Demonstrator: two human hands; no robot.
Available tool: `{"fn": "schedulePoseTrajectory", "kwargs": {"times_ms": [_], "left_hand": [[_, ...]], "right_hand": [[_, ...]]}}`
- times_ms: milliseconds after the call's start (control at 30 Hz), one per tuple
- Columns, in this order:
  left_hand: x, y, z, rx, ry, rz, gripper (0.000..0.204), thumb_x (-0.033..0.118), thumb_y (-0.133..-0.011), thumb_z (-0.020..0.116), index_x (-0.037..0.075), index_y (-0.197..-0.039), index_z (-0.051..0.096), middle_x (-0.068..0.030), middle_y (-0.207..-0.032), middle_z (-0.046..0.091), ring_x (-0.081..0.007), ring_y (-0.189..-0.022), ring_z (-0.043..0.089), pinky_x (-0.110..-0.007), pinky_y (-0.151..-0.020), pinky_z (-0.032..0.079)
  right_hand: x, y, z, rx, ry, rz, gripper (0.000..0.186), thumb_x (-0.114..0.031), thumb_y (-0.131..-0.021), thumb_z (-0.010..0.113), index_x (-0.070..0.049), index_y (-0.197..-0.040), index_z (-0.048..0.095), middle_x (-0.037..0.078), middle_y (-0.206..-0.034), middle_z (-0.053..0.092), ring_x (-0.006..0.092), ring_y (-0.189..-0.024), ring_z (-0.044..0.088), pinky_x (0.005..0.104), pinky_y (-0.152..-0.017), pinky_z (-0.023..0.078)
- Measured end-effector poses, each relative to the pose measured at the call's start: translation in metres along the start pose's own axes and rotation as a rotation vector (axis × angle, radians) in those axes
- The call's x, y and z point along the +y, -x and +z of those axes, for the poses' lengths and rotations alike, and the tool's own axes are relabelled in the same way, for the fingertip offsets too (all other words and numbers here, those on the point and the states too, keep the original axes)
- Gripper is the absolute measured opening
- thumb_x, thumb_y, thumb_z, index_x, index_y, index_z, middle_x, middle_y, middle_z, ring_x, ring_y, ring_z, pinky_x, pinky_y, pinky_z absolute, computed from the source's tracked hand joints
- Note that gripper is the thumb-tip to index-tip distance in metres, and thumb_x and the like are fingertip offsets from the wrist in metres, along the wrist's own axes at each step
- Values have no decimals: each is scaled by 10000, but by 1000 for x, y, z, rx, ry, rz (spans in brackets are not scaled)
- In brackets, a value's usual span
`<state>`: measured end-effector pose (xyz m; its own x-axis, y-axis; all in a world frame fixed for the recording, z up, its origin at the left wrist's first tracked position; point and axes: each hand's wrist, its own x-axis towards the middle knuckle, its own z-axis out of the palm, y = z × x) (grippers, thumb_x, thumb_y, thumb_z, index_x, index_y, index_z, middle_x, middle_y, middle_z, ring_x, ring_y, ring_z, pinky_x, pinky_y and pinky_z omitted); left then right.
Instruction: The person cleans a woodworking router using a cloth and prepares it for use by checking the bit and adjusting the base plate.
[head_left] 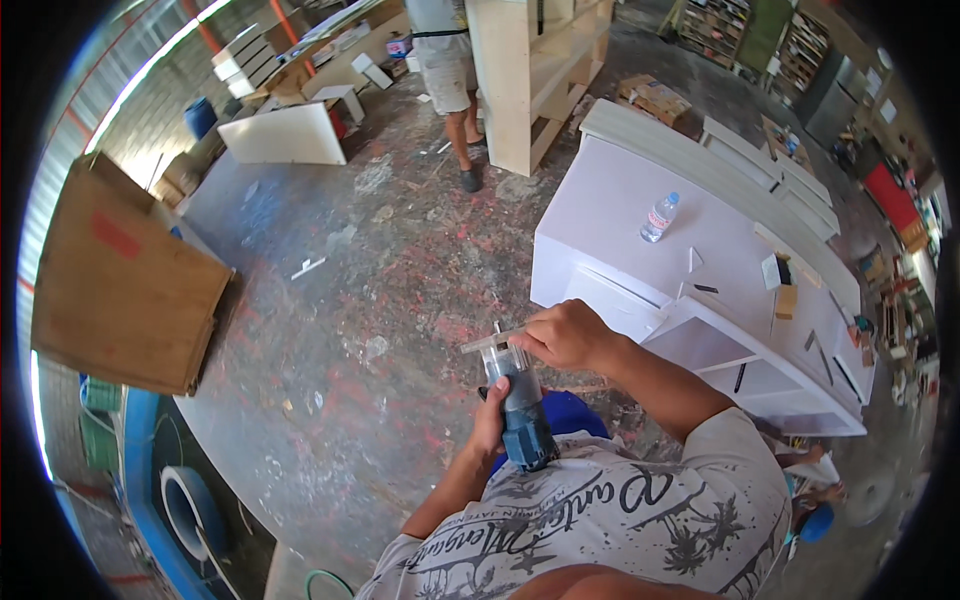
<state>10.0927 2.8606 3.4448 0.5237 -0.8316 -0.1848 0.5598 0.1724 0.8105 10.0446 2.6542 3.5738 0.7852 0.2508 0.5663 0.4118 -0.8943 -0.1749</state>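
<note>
Power tool point(527, 438), blue body with a clear section, sits in the person's hands in front of the belly; head view covers it all. Left hand point(488, 415) is wrapped round the housing, thumb up the front, probably to steady it. Right hand point(567, 335) has fingers curled at the base plate point(487, 344), seemingly gripping its edge; exact finger contact is hidden. Thin bit or pin point(497, 326) sticks out past the plate, pointing away from the body, which looks sensible. Back end seems to rest on the shirt point(610, 510), likely as a brace; can't tell how much weight it takes.

White cabinet point(600, 215) lies to the right, top face up, so it doubles as a bench: water bottle point(659, 218) stands on it, small block point(786, 302) beyond. Ahead, a co-worker point(445, 75) stands beside a tall pale shelf unit point(505, 100). Brown box-like piece point(125, 280) stands at left with a red patch.

Writing: shirt carries big dark script plus palm trees, partly lost in folds. Bottle has a reddish label, too small to read. No maker's mark readable on the tool.
</note>
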Motion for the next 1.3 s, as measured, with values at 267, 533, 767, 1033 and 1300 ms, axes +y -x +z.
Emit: {"fn": "schedulePoseTrajectory", "kwargs": {"times_ms": [267, 533, 767, 1033, 1300], "left_hand": [[285, -373, -104, -33, -125, -22, 904, 771, -872, 559, -42, -1265, 592, -134, -947, 705, -227, -789, 726, -372, -679, 629], [636, -723, -68, 5, -300, 40, 860, 736, -898, 555, -12, -1323, 553, -159, -1108, 699, -222, -881, 720, -348, -744, 605], [817, -1018, -96, -100, -175, -67, 853, 736, -892, 554, -18, -1292, 560, -172, -1087, 691, -246, -869, 728, -359, -727, 625], [1052, -1376, -175, -188, -245, -178, 819, 715, -916, 549, -3, -1310, 569, -154, -1068, 710, -212, -865, 716, -342, -736, 605], [1374, -1867, -327, -381, -138, -363, 801, 707, -924, 561, 11, -1321, 581, -156, -1143, 694, -226, -958, 701, -355, -810, 586]], "right_hand": [[325, -314, 42, 145, 107, 156, 413, -298, -927, 740, -69, -634, 559, 99, -631, 574, 332, -563, 614, 431, -504, 469], [682, -635, -58, 153, -225, 30, 291, -224, -949, 699, -48, -741, 596, 125, -698, 607, 368, -633, 632, 465, -579, 489], [947, -844, -70, 355, -185, 144, 312, -281, -924, 759, -57, -769, 608, 101, -748, 631, 311, -615, 623, 428, -557, 485], [1244, -1103, -48, 272, 52, 302, 283, -226, -936, 732, -38, -780, 590, 120, -761, 634, 350, -640, 624, 453, -572, 492], [1649, -1479, 15, 218, 6, 504, 136, -182, -979, 633, -50, -994, 601, 158, -837, 648, 387, -783, 663, 466, -670, 523]]}}
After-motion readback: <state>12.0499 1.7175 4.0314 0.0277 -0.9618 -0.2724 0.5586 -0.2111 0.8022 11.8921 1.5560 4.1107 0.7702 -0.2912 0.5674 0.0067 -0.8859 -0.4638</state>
